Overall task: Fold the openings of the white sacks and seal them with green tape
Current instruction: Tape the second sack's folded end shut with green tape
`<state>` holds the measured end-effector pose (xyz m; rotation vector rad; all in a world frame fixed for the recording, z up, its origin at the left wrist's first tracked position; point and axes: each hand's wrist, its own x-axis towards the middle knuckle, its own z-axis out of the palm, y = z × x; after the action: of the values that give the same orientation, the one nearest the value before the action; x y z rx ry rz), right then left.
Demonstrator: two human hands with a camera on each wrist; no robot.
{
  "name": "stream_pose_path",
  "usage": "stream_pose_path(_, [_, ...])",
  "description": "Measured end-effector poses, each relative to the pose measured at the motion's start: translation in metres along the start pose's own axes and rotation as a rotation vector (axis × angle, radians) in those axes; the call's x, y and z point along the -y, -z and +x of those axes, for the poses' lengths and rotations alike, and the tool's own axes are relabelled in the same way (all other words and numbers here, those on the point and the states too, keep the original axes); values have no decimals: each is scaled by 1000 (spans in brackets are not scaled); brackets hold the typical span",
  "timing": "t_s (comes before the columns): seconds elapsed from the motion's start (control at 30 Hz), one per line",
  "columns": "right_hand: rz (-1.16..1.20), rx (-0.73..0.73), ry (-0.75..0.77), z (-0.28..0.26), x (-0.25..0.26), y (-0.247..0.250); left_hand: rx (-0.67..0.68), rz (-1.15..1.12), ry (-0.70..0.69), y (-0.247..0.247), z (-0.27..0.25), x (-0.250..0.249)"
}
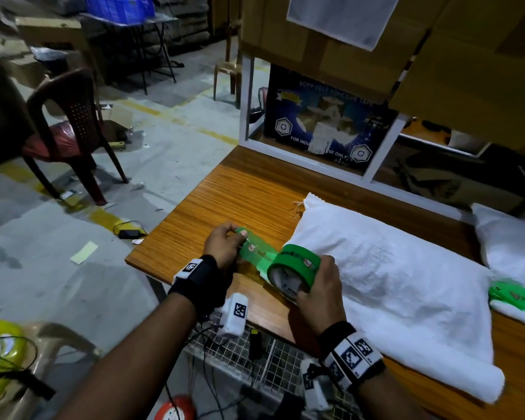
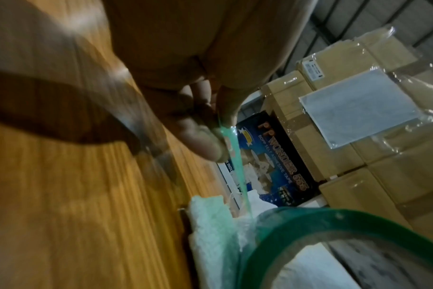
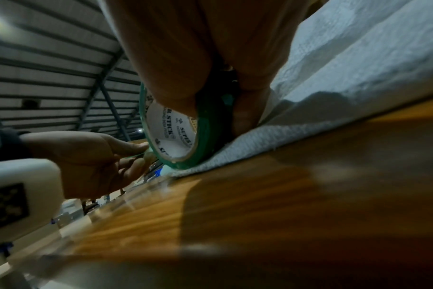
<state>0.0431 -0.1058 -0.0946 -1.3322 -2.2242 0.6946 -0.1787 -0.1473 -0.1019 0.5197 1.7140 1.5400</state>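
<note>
the wooden bench carries a large white sack lying on its side, bulging with contents that cannot be seen through the cloth; its frayed far corner points toward the shelf and its near end lies folded flat along the bench edge. a second white sack lies just beside it to the right, with a band of green tape across its near end. behind the bench, a white-framed shelf holds a dark blue box printed with adhesive tape lettering, and brown cartons stack above it.

the right hand curls around the green tape roll, thumb inside the white core and fingers over the outer rim, holding it on edge against the near left corner of the large sack. the left hand pinches the free end of the tape strip between thumb and fingertips, so the strip runs taut from the roll out to the left above the bench.
</note>
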Motion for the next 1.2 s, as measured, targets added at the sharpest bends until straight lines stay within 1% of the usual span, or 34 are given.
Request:
stream_pose_path(0.13, [9, -16, -53, 0, 8, -2, -27, 103, -41, -8, 11, -6])
stream_pose_path(0.23, [7, -19, -80, -3, 10, -3, -44, 160, -38, -11, 19, -7])
stream_pose_path(0.33, [-129, -3, -90, -8, 9, 0, 0, 119, -7, -12, 21, 2])
stream_pose_path(0.43, [-47, -12, -50, -8, 3, 6, 40, 31, 0, -11, 11, 4])
stream_pose_path(0.53, [-4, -8, -32, 1, -8, 18, 66, 1, -16, -15, 5, 6])
stream_pose_path(0.63, [-9, 14, -18, 9, -17, 27, 34, 1, -48, -25, 8, 9])
stream_pose_path(0.77, [-87, 79, -23, 10, -11, 26, -69, 81, -48, -28, 19, 17])
stream_pose_path(0.9, [-202, 130, -18, 10, -1, 27, -105, 140, -26, -21, 26, 24])
stream_pose_path(0.97, [-307, 136, -25, 13, 6, 27, -148, 236, -53, -19, 26, 21])
stream_pose_path(1.07, [-449, 122, -19, 22, 17, 25, -174, 413, -77, -18, 27, 13])
stream_pose_path(1.13, [-483, 136, -17, 30, 22, 24, -196, 500, -69, -16, 29, 11])
stream_pose_path(1.2, [-489, 186, -25, 37, 28, 25, -213, 574, -59, -13, 29, 10])
